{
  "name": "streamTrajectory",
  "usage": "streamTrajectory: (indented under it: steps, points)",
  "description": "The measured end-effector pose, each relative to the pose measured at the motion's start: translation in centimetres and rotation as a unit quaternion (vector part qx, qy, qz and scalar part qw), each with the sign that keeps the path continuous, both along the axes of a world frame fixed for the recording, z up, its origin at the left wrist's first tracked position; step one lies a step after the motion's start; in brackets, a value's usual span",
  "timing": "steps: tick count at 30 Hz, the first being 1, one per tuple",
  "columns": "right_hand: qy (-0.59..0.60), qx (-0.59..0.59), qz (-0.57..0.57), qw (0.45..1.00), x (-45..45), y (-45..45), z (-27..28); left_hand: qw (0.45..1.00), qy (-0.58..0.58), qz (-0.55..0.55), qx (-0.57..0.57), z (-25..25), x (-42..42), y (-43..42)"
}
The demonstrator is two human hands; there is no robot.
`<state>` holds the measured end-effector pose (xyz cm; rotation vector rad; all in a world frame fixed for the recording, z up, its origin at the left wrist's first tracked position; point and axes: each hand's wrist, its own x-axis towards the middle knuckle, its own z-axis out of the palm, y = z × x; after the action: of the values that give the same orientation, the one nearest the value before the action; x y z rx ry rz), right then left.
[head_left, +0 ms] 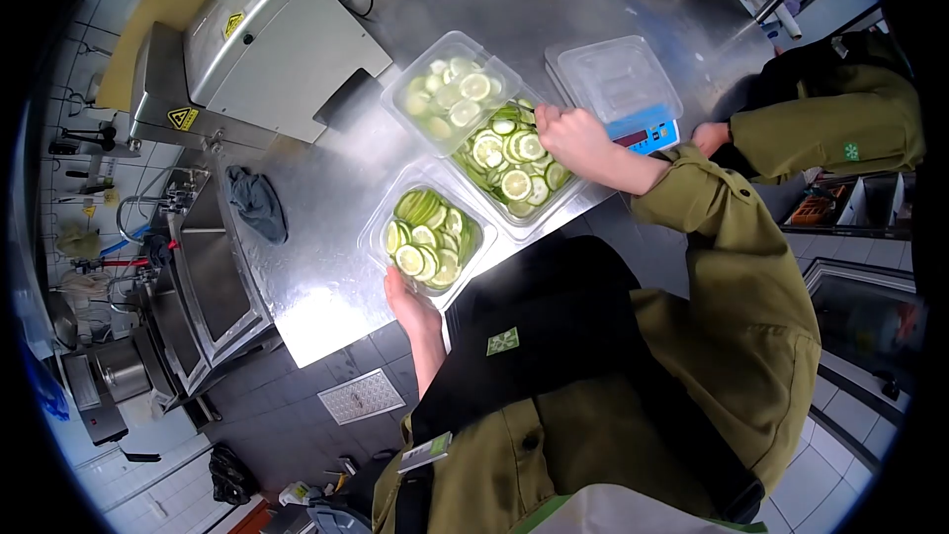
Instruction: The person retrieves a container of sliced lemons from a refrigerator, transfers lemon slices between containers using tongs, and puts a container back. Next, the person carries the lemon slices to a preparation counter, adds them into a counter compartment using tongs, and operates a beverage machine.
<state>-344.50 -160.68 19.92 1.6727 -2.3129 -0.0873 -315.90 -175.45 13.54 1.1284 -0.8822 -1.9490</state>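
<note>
Three clear containers of sliced lemon or lime stand together on the steel table. My left hand is closed on the near rim of the smaller container, which holds lemon slices. Over the far right corner of the larger container, full of slices, my right hand is closed round a thin dark handle, whose lower end is hidden. The third container, at the back left, holds paler slices under a cloudy surface.
Behind my right hand, a clear empty container sits by a blue scale. A steel machine, a dark cloth and sinks are at left. A co-worker's sleeve reaches in from the right.
</note>
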Motion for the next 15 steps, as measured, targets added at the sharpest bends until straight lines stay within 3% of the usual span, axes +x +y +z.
streamTrajectory:
  steps: [7,10,13,15]
  points:
    - [-0.083,0.076,0.002,0.994,-0.1,3.0,2.4,1.0,-0.008,0.011,0.012,-0.7,0.0,-1.3]
    - [-0.062,0.026,0.013,0.998,-0.9,5.7,2.3,1.0,-0.011,0.006,0.006,0.0,-0.8,-1.0]
    - [-0.104,0.029,-0.045,0.993,0.9,6.2,6.9,0.998,-0.053,0.001,-0.02,0.1,-1.2,-1.4]
    - [-0.123,-0.011,-0.001,0.992,1.9,6.1,8.5,0.996,-0.082,0.007,-0.026,0.5,-1.3,-1.6]
